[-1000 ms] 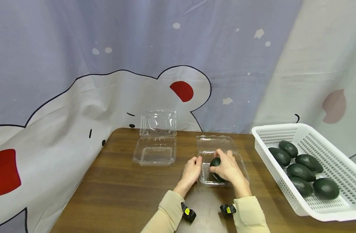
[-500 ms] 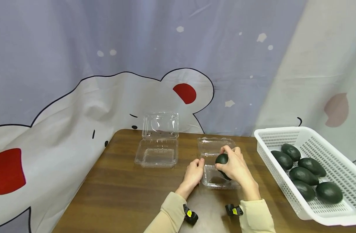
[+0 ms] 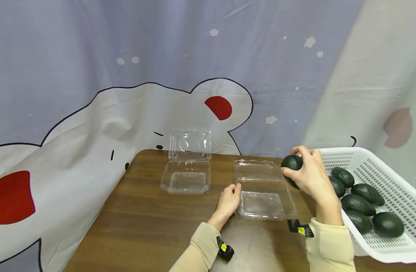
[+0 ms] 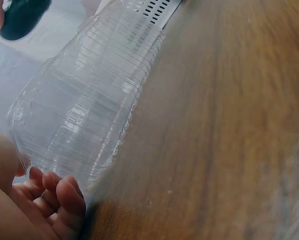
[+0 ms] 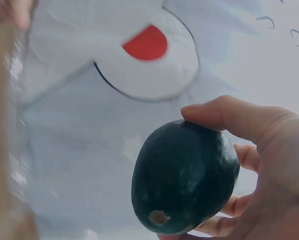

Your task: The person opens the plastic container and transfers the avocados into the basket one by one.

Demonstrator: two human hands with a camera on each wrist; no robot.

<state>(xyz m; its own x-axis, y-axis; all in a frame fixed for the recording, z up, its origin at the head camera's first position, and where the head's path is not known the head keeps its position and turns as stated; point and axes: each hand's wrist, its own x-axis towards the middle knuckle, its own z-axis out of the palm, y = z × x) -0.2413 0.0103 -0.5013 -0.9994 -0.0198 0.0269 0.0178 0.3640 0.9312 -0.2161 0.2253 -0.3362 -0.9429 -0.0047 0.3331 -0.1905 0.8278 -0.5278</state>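
My right hand (image 3: 315, 179) grips a dark green avocado (image 3: 291, 163) in the air, between the right-hand clamshell box and the white basket. In the right wrist view the thumb lies over the top of the avocado (image 5: 184, 175), with fingers behind it and its pale stem end facing the camera. My left hand (image 3: 228, 201) pinches the left wall of the clear plastic clamshell box (image 3: 262, 206), thumb at the rim and fingers outside. That box lies on the table, lid folded back, with nothing inside. The left wrist view shows the box (image 4: 74, 115) side-on against the fingers.
A second clear clamshell box (image 3: 185, 181) stands to the left, its lid raised. On the right, a white perforated basket (image 3: 391, 257) holds several avocados (image 3: 358, 204). A printed curtain (image 3: 180, 109) hangs behind the wooden table (image 3: 143, 226).
My right hand has lifted the avocado out of the right-hand box and carried it up and right, toward the basket. My left hand stays at the box wall.
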